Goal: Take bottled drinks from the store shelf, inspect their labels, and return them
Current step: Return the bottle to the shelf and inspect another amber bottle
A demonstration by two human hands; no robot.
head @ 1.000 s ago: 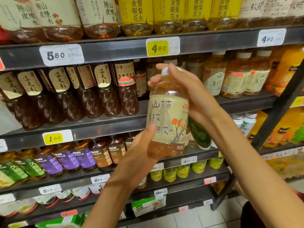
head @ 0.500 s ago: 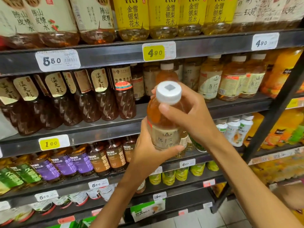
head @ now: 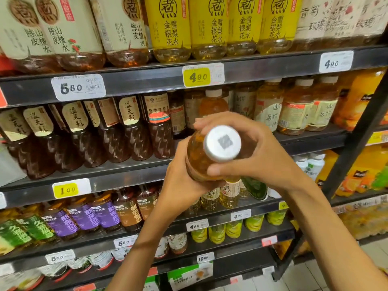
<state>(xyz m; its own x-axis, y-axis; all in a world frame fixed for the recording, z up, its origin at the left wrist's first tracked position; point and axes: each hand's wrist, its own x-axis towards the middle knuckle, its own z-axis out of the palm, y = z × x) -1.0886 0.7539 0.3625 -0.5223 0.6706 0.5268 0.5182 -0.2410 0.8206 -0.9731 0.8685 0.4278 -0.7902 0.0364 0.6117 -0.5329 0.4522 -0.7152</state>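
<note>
1. Item: amber drink bottle (head: pixel 200 158), held in front of the mid shelf (head: pixel 310 141), clear of the stock, tipped so its white cap (head: pixel 222 143) faces the camera.
2. L hand (head: pixel 178 181): wrapped round the lower body from below/left, firm grip.
3. R hand (head: pixel 258 152): fingers curled over the shoulder, thumb across the near side just under the cap; gripping the same bottle.
4. Label: not readable at this angle; only the cap top w/ a grey square mark shows.
5. Step, in my judgement: inspection phase, bottle being turned; return not yet begun.
6. Next move calls for: righting the bottle, then reaching to the row of like bottles (head: pixel 298 108) on the mid shelf, approx. behind the hands. Exact gap is hidden by the hands, cannot confirm.
7. Risk: knocking neighbouring bottles when reinserting.
</note>
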